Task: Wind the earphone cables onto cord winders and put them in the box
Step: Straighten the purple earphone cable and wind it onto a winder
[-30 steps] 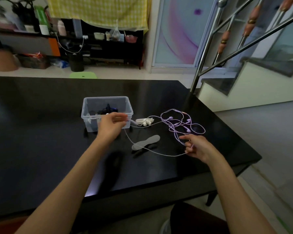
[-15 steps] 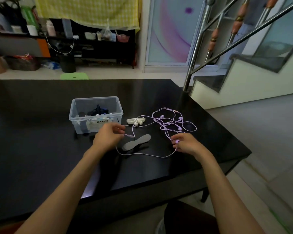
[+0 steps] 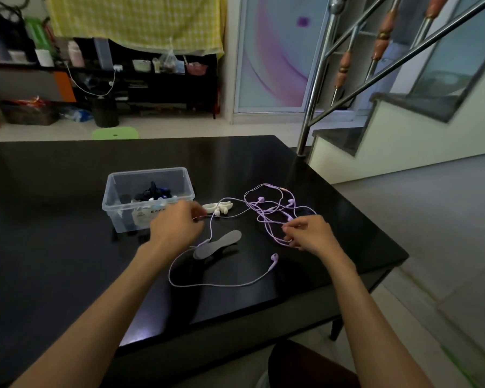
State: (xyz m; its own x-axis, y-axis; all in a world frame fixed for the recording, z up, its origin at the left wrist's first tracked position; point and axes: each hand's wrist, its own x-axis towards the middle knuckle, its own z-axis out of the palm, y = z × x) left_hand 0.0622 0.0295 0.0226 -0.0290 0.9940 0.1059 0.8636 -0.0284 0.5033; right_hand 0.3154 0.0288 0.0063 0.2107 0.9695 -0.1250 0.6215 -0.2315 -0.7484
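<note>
lilac earphone cables (image 3: 266,217) lie in a loose tangle on a glossy black counter (image 3: 53,247), one thin strand looping toward the near edge and ending in an earbud (image 3: 273,259). the left hand (image 3: 177,228) pinches one strand beside a clear plastic box (image 3: 147,198) with dark items inside; the right hand (image 3: 311,233) pinches strands at the tangle's edge. a flat grey oval cord winder (image 3: 217,244) and a white winder (image 3: 218,208) lie between the hands. behind stand a steel stair rail (image 3: 317,88), a yellow checked cloth (image 3: 137,23) and a green stool (image 3: 115,133).
</note>
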